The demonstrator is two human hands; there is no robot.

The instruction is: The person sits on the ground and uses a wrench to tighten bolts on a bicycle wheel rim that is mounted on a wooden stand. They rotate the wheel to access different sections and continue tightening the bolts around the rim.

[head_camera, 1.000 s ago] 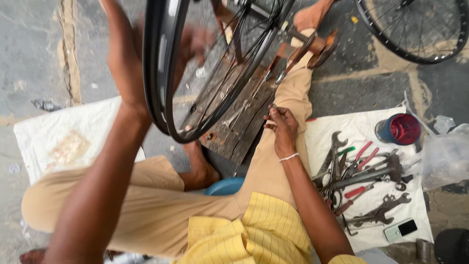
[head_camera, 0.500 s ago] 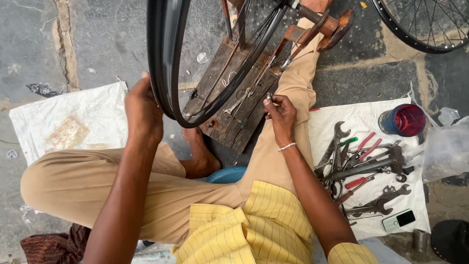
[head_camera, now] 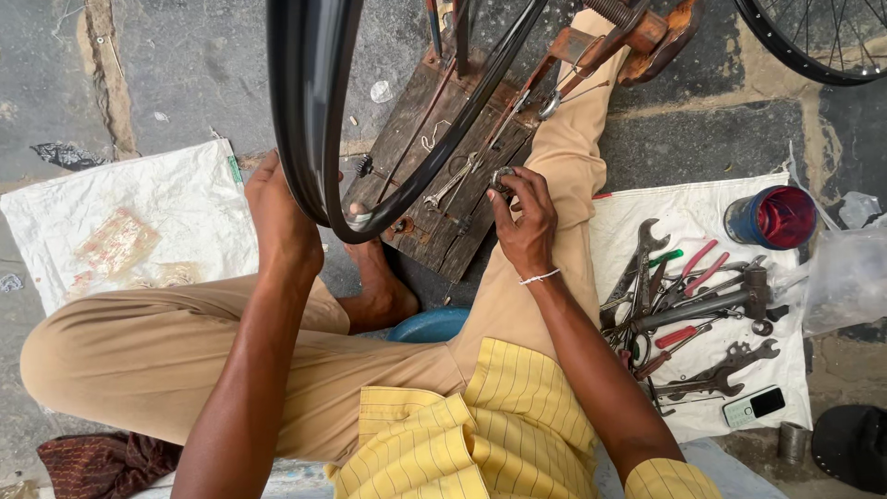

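Fingers [head_camera: 506, 196] pinching small metal part [head_camera: 502, 176], wheel rim [head_camera: 314, 111] upright, edge-on

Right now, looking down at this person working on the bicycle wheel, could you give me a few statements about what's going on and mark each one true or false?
1. The left hand grips the black wheel rim. True.
2. The right hand rests on the pile of wrenches. False: it pinches a small metal part over the wooden board, apart from the tools.
3. The tools lie on a white cloth beside the person's right leg. True.
4. The red-lined can has tipped over on the board. False: it stands on the white cloth's far corner.
5. A small phone lies near the tools. True.
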